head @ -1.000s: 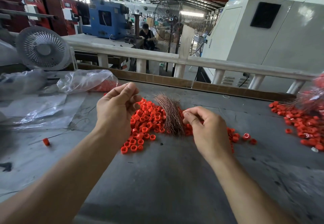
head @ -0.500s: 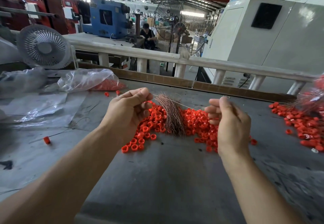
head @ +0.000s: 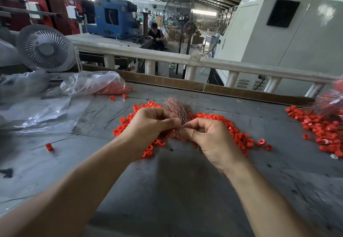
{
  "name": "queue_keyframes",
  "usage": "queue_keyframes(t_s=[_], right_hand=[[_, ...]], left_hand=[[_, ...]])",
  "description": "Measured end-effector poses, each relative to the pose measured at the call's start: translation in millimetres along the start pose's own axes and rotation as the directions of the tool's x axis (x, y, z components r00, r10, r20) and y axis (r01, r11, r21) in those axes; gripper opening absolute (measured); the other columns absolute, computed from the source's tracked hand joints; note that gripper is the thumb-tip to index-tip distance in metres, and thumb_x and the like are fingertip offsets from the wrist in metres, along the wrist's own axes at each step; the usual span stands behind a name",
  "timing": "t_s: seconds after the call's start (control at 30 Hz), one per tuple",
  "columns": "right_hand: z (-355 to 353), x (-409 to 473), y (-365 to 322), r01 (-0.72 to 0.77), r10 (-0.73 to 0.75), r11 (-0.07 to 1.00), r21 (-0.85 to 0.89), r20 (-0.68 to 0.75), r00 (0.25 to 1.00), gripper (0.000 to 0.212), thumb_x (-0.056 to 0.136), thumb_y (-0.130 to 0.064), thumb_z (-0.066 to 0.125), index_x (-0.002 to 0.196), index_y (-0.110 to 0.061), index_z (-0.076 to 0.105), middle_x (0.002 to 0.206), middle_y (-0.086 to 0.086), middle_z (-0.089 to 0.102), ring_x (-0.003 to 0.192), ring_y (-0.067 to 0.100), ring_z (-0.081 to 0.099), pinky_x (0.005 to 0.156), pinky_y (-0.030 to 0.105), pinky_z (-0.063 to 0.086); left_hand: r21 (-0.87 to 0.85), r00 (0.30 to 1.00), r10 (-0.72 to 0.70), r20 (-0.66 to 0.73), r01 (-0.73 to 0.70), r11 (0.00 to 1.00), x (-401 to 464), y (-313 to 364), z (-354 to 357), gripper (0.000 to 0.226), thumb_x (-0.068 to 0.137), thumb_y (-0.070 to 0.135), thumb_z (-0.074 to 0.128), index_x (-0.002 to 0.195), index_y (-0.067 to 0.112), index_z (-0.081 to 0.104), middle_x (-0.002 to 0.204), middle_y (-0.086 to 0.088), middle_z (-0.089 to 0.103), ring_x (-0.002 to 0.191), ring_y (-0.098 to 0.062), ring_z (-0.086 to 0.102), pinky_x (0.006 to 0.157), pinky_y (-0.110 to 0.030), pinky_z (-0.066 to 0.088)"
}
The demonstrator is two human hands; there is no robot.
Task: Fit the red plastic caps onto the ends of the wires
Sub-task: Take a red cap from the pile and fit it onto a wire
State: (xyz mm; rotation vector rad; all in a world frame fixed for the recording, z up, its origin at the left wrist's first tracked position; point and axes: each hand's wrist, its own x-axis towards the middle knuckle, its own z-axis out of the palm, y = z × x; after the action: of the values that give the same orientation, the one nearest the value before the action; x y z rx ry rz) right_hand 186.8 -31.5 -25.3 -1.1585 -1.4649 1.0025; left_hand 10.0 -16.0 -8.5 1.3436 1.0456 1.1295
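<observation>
Hands came together since 0.5 s ago: left hand and right hand pinch-tight, fingertips meeting over wires at 12 o'clock. What they pinch is hidden. Caps look light, rigid; wire thin, bendy, so hold near tip.

Daylit factory hall: white railing, blue machine, standing fan.

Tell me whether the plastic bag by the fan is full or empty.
Partly full: the bag lies slumped on the table, red caps filling only its right end.

head-worn view, facing forward and down, close over worktable
</observation>
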Motion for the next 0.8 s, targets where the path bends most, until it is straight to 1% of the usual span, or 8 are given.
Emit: queue_keyframes(t_s=[0.13,0.2,0.3,0.47,0.57,0.67,0.73,0.8], right_hand=[[-3,0,1,0.064,-0.077,0.988,-0.141,-0.084,0.993,0.016,0.089,-0.014,0.078,0.074,-0.021,0.075,0.068,-0.001,0.073,0.065,0.008,0.063,0.064,0.025,0.047],[-3,0,2,0.059,-0.082,0.984,-0.167,-0.136,0.987,0.016,0.09,-0.015,0.077,0.075,-0.02,0.074,0.067,-0.001,0.072,0.063,0.008,0.061,0.065,0.03,0.048],[-3,0,2,0.03,-0.07,0.979,-0.201,-0.196,0.978,0.018,0.092,-0.018,0.075,0.074,-0.021,0.073,0.065,-0.005,0.072,0.056,0.002,0.056,0.064,0.028,0.047],[-3,0,3,0.03,-0.086,0.97,-0.241,-0.224,0.971,0.02,0.093,-0.02,0.074,0.073,-0.022,0.073,0.066,-0.007,0.072,0.053,-0.002,0.054,0.065,0.026,0.047],[-1,-1,3,0.03,-0.09,0.964,-0.263,-0.219,0.972,0.019,0.093,-0.021,0.074,0.074,-0.022,0.073,0.067,-0.009,0.072,0.054,-0.002,0.056,0.065,0.027,0.048],[-1,-1,3,0.047,-0.106,0.967,-0.252,-0.227,0.968,0.018,0.094,-0.02,0.073,0.076,-0.023,0.074,0.07,-0.008,0.074,0.058,0.003,0.061,0.066,0.029,0.053],[-1,-1,2,0.072,-0.119,0.978,-0.194,-0.241,0.963,0.016,0.095,-0.018,0.072,0.08,-0.022,0.074,0.072,-0.006,0.075,0.063,0.011,0.068,0.066,0.031,0.057],[-1,-2,0,0.107,-0.137,0.986,-0.13,-0.252,0.958,0.015,0.096,-0.016,0.071,0.082,-0.021,0.074,0.074,-0.004,0.076,0.062,0.011,0.07,0.061,0.024,0.056]], left_hand=[[0.316,0.984,0.16,-0.078,-0.128,0.94,5,0,-9,0.006,0.084,0.015,0.082,0.086,0.013,0.076,0.077,-0.005,0.076,0.058,-0.015,0.062,0.057,-0.026,0.054],[0.561,0.971,0.227,-0.075,-0.147,0.815,7,-1,-15,0.009,0.081,0.021,0.085,0.079,0.025,0.077,0.077,0.006,0.075,0.066,-0.009,0.067,0.065,-0.026,0.055],[0.775,0.988,0.157,-0.012,-0.09,0.625,6,-3,-21,0.015,0.072,0.037,0.089,0.074,0.032,0.075,0.071,0.015,0.07,0.067,-0.002,0.063,0.06,-0.024,0.048],[0.893,0.993,0.112,0.039,-0.085,0.442,4,-6,-22,0.023,0.066,0.052,0.087,0.079,0.036,0.075,0.072,0.02,0.066,0.073,0.002,0.056,0.075,-0.031,0.04],[0.913,0.989,0.138,0.047,-0.098,0.396,4,-8,-20,0.017,0.07,0.044,0.086,0.082,0.036,0.077,0.072,0.02,0.065,0.072,-0.003,0.054,0.074,-0.029,0.036],[0.878,0.975,0.22,0.032,-0.133,0.461,4,-9,-16,0.011,0.076,0.037,0.083,0.083,0.033,0.075,0.075,0.02,0.065,0.071,0.001,0.056,0.063,-0.02,0.039],[0.767,0.955,0.295,-0.013,-0.179,0.615,5,-7,-13,0.011,0.08,0.03,0.083,0.084,0.032,0.073,0.076,0.018,0.068,0.071,0.003,0.061,0.063,-0.015,0.045],[0.574,0.949,0.313,-0.043,-0.233,0.785,4,-4,-9,0.013,0.083,0.02,0.083,0.09,0.028,0.074,0.081,0.011,0.073,0.076,-0.003,0.068,0.071,-0.024,0.057]])
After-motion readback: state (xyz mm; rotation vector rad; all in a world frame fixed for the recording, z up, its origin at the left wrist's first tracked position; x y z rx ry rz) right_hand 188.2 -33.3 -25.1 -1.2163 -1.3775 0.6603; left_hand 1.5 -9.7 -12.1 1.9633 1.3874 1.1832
